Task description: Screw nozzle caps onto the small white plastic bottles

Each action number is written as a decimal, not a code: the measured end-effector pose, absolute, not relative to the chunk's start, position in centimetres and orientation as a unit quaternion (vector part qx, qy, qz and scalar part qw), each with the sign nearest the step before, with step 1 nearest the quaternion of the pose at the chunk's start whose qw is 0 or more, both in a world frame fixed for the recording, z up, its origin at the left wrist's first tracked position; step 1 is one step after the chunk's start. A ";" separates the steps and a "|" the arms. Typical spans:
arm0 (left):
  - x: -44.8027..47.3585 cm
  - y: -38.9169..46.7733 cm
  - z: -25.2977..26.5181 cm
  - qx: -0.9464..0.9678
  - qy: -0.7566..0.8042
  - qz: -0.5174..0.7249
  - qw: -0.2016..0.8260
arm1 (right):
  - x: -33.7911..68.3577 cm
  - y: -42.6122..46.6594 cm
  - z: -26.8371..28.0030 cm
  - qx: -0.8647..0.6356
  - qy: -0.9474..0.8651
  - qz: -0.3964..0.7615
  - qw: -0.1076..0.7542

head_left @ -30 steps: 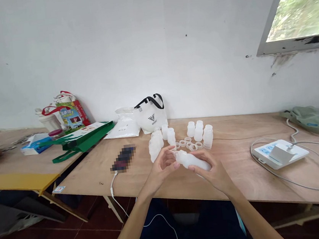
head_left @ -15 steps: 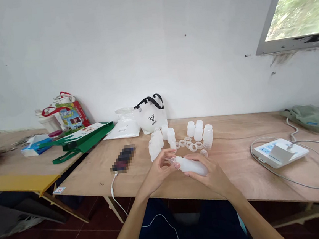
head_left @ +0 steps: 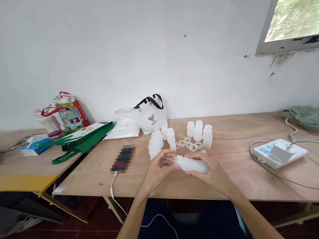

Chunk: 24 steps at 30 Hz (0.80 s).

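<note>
1. one frosted-white plastic bottle is held on a tilt over the wooden table, at 5 o'clock from the middle of the view, its neck toward 10 o'clock.
2. left hand: fingers curled around the clear teat-shaped top at the neck.
3. right hand: grasping the bottle's body.
4. from that bottle, clear plastic rings lie near 12 o'clock; upright frosted bottles stand at 11 and 1 o'clock; the white tote bag sits farther off at 11.

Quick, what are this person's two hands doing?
Left hand: holding the clear tip at one end of the bottle.
Right hand: closed around the bottle's body.
</note>
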State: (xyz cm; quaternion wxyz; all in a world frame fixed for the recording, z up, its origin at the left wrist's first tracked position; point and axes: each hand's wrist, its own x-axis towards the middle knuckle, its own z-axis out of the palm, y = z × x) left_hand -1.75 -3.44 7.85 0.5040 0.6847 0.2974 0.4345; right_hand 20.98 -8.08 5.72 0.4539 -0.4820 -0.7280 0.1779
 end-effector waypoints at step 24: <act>-1.3 -3.9 8.1 0.706 0.289 0.419 0.492 | 20.9 -8.2 5.7 -0.437 -0.776 -0.033 0.453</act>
